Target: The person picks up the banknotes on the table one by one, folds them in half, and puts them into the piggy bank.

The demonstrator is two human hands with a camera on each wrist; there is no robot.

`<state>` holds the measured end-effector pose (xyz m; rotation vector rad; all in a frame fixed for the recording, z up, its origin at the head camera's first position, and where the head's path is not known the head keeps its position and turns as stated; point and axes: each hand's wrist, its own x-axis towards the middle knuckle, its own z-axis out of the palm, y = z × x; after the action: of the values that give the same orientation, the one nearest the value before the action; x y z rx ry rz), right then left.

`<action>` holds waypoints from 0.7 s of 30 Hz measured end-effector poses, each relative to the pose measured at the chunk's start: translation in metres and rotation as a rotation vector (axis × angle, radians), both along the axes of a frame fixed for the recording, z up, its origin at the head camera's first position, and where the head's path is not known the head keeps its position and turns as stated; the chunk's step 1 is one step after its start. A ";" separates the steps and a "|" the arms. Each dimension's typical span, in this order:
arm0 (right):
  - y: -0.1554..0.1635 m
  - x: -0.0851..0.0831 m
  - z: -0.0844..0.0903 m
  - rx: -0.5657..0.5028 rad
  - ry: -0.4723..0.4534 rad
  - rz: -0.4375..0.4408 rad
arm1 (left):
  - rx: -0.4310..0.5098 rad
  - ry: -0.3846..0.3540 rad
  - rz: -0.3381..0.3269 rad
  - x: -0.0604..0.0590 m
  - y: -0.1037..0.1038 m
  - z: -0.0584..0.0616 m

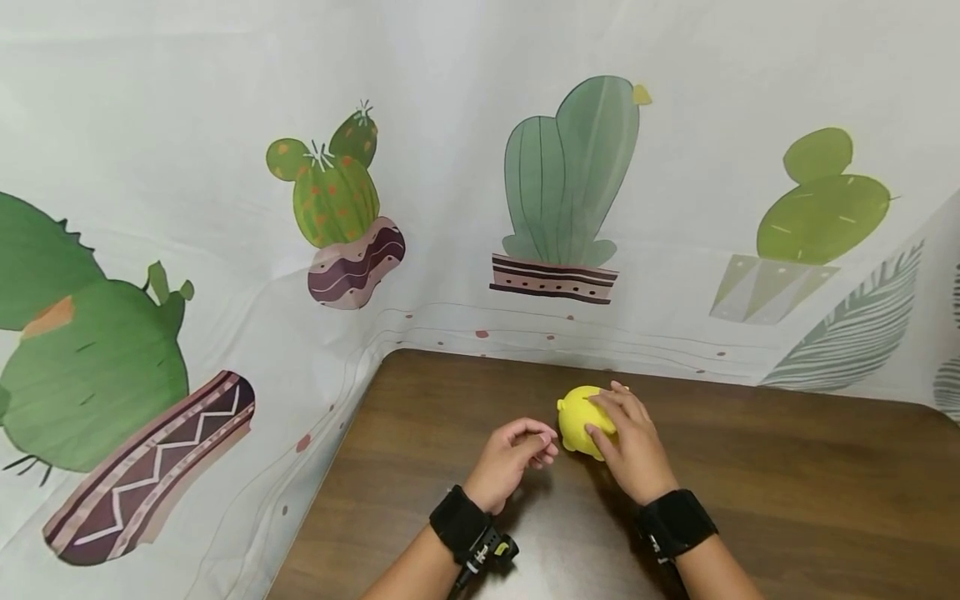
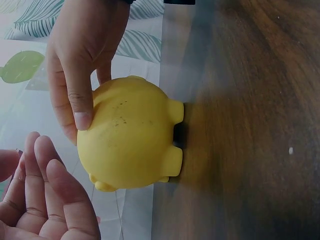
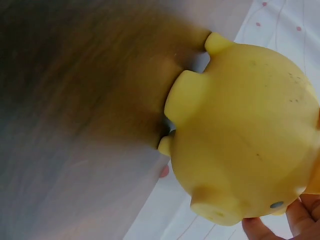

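Nearest, two forearms with black wrist straps reach forward over the brown table point(image 1: 787, 483). The left hand point(image 1: 513, 454) hovers just beside the toy, fingers loosely curled, holding nothing. The right hand point(image 1: 626, 437) grips the yellow pig toy point(image 1: 581, 417), which stands on its feet near the table's far edge. Behind hangs a cactus-print cloth point(image 1: 450, 167).

Your right hand point(image 1: 633, 442) rests on a bright yellow pig toy point(image 1: 581, 419); up close, its yellow skin carries tiny dark speckles. The table point(image 1: 787, 492) beneath it is dark brown wood with a streaky grain. You wear black wrist straps point(image 1: 677, 521). Behind the table hangs a white cloth point(image 1: 450, 125) printed with green cacti in striped maroon and pink pots, one cactus dotted orange, plus grey-green leaves and small pink dots.
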<state>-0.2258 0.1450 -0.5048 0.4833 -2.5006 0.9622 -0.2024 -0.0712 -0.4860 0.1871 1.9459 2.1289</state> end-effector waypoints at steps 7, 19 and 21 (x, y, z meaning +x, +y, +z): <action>-0.002 0.000 -0.001 0.051 0.023 -0.006 | 0.020 -0.002 0.014 0.000 -0.002 -0.002; 0.001 0.001 0.000 0.057 0.051 0.016 | -0.042 0.040 0.095 -0.002 -0.004 0.007; 0.004 0.002 0.004 0.022 0.059 0.024 | -0.048 0.066 0.113 -0.003 -0.006 0.013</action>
<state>-0.2235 0.1494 -0.5013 0.5417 -2.4601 0.9168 -0.2055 -0.0771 -0.4729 0.1431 2.0892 2.1696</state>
